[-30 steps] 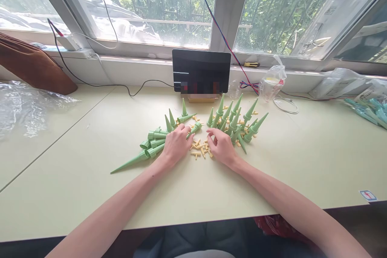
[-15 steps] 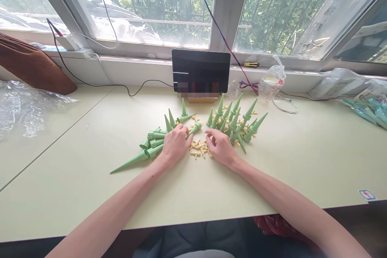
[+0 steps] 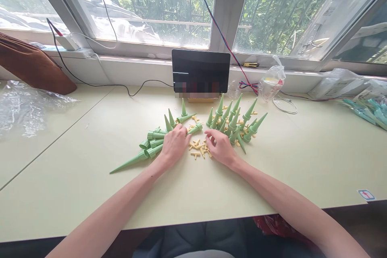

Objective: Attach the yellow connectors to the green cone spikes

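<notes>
My left hand (image 3: 176, 142) is closed, its curled fingers around the narrow end of a green plastic plant watering spike (image 3: 195, 128) whose wide end points up and right. Part of that grip is hidden under the hand. Several more green spikes (image 3: 155, 134) lie beside and behind this hand, a few standing upright. My right hand (image 3: 222, 146) rests on the table with half-curled fingers apart, and I see nothing in them. Between the hands lies a small pile of yellow T-shaped valve pieces (image 3: 195, 155). Right of it stand several spikes (image 3: 234, 119) fitted with yellow pieces.
A dark tablet (image 3: 200, 70) stands behind the spikes, with a black cable (image 3: 133, 93) running left from it. Clear plastic wrap (image 3: 27, 107) lies at the far left. A bagged cup (image 3: 272, 82) and a white cable (image 3: 286, 105) sit at back right.
My left hand has shifted very slightly, its thumb a little up and left. My right hand and the spikes look almost the same.
</notes>
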Available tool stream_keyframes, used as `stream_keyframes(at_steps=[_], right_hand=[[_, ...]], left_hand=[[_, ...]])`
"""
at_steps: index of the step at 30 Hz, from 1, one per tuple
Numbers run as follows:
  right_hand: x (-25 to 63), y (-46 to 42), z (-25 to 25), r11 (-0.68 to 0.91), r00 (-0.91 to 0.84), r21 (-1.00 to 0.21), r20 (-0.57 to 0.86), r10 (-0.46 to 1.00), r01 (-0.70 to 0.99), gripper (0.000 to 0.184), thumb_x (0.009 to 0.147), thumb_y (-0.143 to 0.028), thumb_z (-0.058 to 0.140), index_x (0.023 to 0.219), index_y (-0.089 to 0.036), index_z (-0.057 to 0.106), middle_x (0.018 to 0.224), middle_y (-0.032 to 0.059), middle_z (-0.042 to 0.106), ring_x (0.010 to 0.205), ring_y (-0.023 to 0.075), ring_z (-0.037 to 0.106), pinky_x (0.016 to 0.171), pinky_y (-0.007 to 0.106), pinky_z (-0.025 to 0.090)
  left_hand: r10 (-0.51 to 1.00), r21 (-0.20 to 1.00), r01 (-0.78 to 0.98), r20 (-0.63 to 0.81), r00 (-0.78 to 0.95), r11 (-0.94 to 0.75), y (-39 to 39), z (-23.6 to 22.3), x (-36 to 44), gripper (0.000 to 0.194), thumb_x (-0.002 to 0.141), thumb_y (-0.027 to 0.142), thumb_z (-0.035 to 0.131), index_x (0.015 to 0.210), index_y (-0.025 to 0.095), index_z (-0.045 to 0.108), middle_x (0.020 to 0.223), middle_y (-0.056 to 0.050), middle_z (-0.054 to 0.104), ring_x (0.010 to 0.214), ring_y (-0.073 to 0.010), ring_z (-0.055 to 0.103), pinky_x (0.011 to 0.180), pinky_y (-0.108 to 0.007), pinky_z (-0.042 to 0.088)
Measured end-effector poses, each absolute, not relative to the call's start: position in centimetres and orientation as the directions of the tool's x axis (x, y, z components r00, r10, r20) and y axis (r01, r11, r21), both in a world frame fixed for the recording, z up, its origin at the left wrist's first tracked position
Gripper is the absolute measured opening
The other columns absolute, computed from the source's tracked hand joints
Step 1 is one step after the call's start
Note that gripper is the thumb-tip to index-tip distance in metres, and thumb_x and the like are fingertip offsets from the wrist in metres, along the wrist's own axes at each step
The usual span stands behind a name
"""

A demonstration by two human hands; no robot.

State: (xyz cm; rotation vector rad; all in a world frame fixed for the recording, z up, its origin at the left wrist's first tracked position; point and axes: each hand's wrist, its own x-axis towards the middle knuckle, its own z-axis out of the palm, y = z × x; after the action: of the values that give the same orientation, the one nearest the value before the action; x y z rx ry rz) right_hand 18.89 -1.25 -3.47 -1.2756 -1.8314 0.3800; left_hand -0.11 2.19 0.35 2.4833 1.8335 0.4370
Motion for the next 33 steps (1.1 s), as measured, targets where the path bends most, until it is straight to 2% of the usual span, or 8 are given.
stream_keyframes(at_steps=[4, 8, 13, 18, 24, 28, 33], right_hand=[[18.9, -1.3, -3.4, 0.433, -0.115, -0.655, 0.47, 0.875, 0.619, 0.023, 0.091, -0.016, 0.049, 0.11, -0.017, 0.063, 0.101, 0.0081, 0.069, 0.068, 0.0147, 0.063, 0.066, 0.028, 0.052], [18.8, -1.4, -3.1, 0.439, -0.109, -0.652, 0.482, 0.869, 0.618, 0.023, 0.092, -0.017, 0.049, 0.111, -0.016, 0.061, 0.098, 0.0078, 0.068, 0.068, 0.0152, 0.062, 0.065, 0.028, 0.052], [18.7, -1.6, -2.6, 0.438, -0.095, -0.663, 0.487, 0.868, 0.608, 0.029, 0.092, -0.017, 0.048, 0.12, -0.017, 0.057, 0.095, 0.0067, 0.067, 0.068, 0.0155, 0.061, 0.063, 0.028, 0.052], [18.6, -1.7, -2.4, 0.429, -0.068, -0.675, 0.491, 0.868, 0.601, 0.039, 0.091, -0.016, 0.049, 0.129, -0.017, 0.051, 0.1, 0.0069, 0.067, 0.069, 0.0147, 0.06, 0.065, 0.029, 0.052], [18.5, -1.7, -2.1, 0.412, -0.049, -0.694, 0.479, 0.877, 0.59, 0.044, 0.092, -0.016, 0.048, 0.136, -0.018, 0.045, 0.102, 0.0064, 0.066, 0.067, 0.0135, 0.059, 0.065, 0.028, 0.052], [18.6, -1.6, -2.4, 0.415, -0.032, -0.701, 0.489, 0.872, 0.58, 0.05, 0.091, -0.015, 0.048, 0.14, -0.019, 0.041, 0.103, 0.0061, 0.066, 0.066, 0.0137, 0.059, 0.065, 0.029, 0.052], [18.7, -1.5, -2.5, 0.432, -0.066, -0.651, 0.507, 0.859, 0.624, 0.04, 0.091, -0.016, 0.05, 0.13, -0.019, 0.052, 0.104, 0.0074, 0.065, 0.067, 0.0146, 0.058, 0.069, 0.031, 0.053]], left_hand=[[0.938, 0.173, 0.935, 0.215, 0.27, -0.309, 2.1, 0.5, -0.1, 0.019, 0.096, 0.03, 0.056, 0.086, 0.016, 0.066, 0.095, -0.008, 0.065, 0.075, -0.021, 0.067, 0.06, -0.03, 0.04], [0.92, 0.17, 0.929, 0.283, 0.272, -0.328, 2.1, 0.5, -0.2, 0.018, 0.095, 0.03, 0.057, 0.084, 0.018, 0.066, 0.091, -0.007, 0.065, 0.067, -0.0204, 0.065, 0.055, -0.03, 0.039], [0.853, 0.235, 0.878, 0.435, 0.288, -0.417, 2.0, 0.4, -0.2, 0.017, 0.093, 0.029, 0.057, 0.081, 0.019, 0.063, 0.086, -0.007, 0.064, 0.065, -0.0205, 0.063, 0.052, -0.03, 0.037], [0.818, 0.292, 0.828, 0.49, 0.299, -0.478, 1.6, 0.7, 0.0, 0.013, 0.094, 0.026, 0.055, 0.084, 0.019, 0.06, 0.086, -0.006, 0.065, 0.07, -0.0199, 0.063, 0.055, -0.029, 0.039], [0.789, 0.419, 0.713, 0.529, 0.313, -0.563, 1.8, 0.5, -0.1, 0.01, 0.096, 0.024, 0.052, 0.091, 0.019, 0.059, 0.088, -0.005, 0.066, 0.071, -0.0176, 0.061, 0.064, -0.029, 0.045], [0.769, 0.528, 0.589, 0.569, 0.29, -0.612, 2.0, 0.4, 0.0, 0.014, 0.096, 0.024, 0.051, 0.089, 0.019, 0.062, 0.088, -0.004, 0.067, 0.071, -0.0155, 0.061, 0.062, -0.027, 0.047], [0.789, 0.658, 0.449, 0.572, 0.224, -0.605, 2.0, 0.9, 0.2, 0.014, 0.093, 0.028, 0.056, 0.087, 0.019, 0.065, 0.087, -0.005, 0.068, 0.073, -0.015, 0.062, 0.054, -0.023, 0.049]])
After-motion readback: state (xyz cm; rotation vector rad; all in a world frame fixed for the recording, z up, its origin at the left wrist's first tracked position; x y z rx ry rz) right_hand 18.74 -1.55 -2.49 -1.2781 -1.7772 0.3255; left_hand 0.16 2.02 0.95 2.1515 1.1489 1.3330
